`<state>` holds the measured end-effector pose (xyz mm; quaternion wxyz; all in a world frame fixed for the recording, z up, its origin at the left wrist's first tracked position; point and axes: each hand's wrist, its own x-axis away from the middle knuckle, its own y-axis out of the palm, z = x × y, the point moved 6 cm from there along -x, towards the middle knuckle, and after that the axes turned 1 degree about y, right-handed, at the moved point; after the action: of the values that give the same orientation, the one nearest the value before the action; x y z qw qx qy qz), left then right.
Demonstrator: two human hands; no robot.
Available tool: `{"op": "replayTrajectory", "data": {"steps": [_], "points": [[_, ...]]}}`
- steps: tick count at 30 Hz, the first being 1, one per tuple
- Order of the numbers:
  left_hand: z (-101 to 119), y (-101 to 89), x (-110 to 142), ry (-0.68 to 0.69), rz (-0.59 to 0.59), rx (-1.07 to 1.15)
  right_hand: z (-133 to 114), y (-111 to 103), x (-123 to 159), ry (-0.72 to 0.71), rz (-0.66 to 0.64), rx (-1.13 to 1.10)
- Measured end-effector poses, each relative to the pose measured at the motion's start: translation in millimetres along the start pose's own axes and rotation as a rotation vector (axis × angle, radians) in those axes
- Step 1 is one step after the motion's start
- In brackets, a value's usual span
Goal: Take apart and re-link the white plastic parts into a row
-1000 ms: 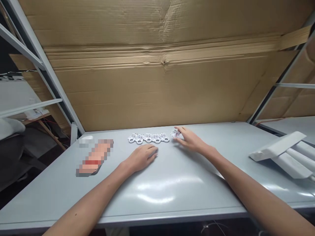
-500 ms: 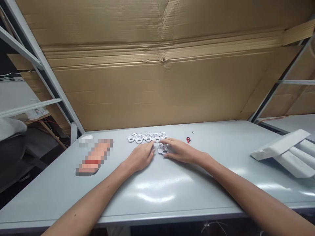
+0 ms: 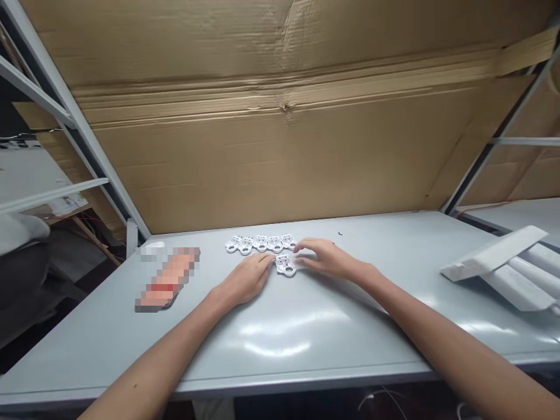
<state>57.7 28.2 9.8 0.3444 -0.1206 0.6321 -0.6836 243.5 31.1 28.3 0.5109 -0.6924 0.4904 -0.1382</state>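
Several small white plastic parts with round holes (image 3: 261, 243) lie in a row on the grey table (image 3: 306, 326). One more white part (image 3: 286, 265) lies just in front of the row's right end. My left hand (image 3: 245, 277) rests palm down, its fingertips touching the left side of that part. My right hand (image 3: 326, 259) lies flat with fingers stretched out, its fingertips at the part's right side. Neither hand grips anything.
A blurred-out oblong object (image 3: 168, 279) lies at the left of the table, with a small white thing (image 3: 153, 247) behind it. White foam or plastic strips (image 3: 503, 265) sit at the right. A cardboard sheet (image 3: 280, 140) forms the back wall. A tiny dark speck (image 3: 340, 234) lies behind my right hand.
My right hand dragged one white part from the right of the row to a spot in front of it. My left hand shifted forward to meet it. The red bit seen earlier is now hidden.
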Motion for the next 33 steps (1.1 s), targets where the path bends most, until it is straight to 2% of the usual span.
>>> {"op": "replayTrajectory", "data": {"steps": [8, 17, 26, 33], "points": [[9.9, -4.1, -3.0, -0.063, -0.025, 0.028, -13.2, 24.6, -2.8, -0.036, -0.009, -0.084], [6.1, -3.9, -6.1, -0.126, 0.017, 0.034, -15.6, 26.7, -5.4, -0.036, -0.003, -0.074], [7.1, -1.9, -6.6, -0.078, 0.045, 0.063, -17.6, 26.8, -5.5, -0.121, 0.054, -0.079], [9.6, -0.9, -6.8, -0.046, 0.040, 0.085, -15.9, 21.7, -6.0, -0.030, 0.055, -0.130]]}}
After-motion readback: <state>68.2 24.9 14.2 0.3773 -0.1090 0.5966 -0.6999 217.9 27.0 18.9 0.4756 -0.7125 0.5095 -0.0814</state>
